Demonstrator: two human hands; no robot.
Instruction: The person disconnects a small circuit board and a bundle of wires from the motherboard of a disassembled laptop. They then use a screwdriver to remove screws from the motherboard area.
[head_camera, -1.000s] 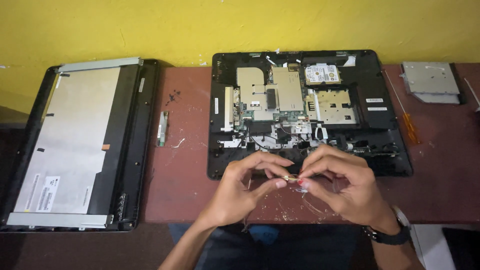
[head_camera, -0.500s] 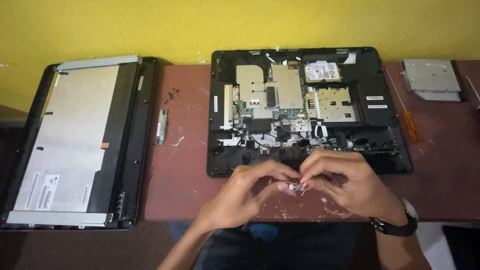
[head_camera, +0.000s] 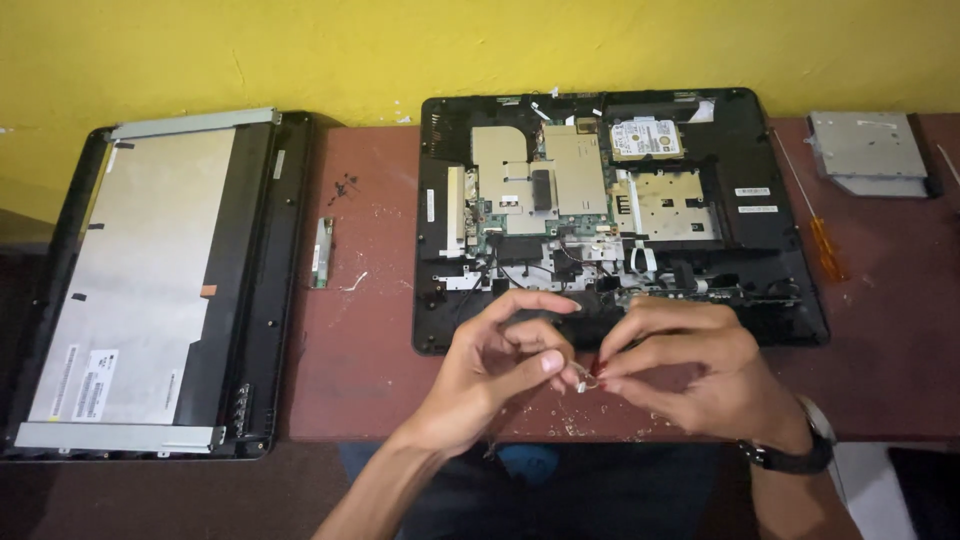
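1. Over the near edge of the reddish-brown table (head_camera: 370, 380), my left hand (head_camera: 490, 375) and right hand (head_camera: 690, 375) meet, fingertips pinched narrow on a small connector piece (head_camera: 588, 378) with thin red wire; exactly what it is, I cannot tell.
2. I judge this the step of working that small part loose or apart, just in front of the opened computer chassis (head_camera: 780, 240).
3. The next move, as I judge it, calls for a steady pinch and a light pull, so nothing drops off the table edge.
4. Open room lies left of my hands, between the chassis and the screen panel (head_camera: 150, 280); an orange-handled screwdriver (head_camera: 825, 245) and a metal drive (head_camera: 865, 150) sit to the right.
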